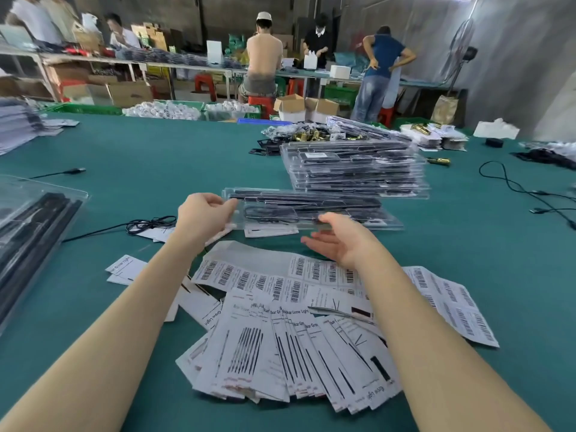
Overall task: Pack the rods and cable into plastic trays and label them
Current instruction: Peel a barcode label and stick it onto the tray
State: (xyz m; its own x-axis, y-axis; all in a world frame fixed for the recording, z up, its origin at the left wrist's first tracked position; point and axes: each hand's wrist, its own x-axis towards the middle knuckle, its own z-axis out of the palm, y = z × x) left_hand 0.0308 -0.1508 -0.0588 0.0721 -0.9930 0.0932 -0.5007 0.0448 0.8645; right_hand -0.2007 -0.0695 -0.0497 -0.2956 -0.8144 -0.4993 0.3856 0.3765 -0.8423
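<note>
Gripping the filled plastic tray [311,210] at its left end, left hand [204,215] has fingers curled over the edge; tray sits on the green bench [156,151], centre, black rods and a coiled cable visible inside. Right hand [338,240] is open, fingers spread, at the tray's near edge; contact unclear. Barcode label sheets [280,275] and printed insert cards [280,347] are fanned out just in front. Stack of packed trays [358,166] behind to the right. Loose black cable [149,224] left of the tray. More rod-filled trays [31,232] at far left.
</note>
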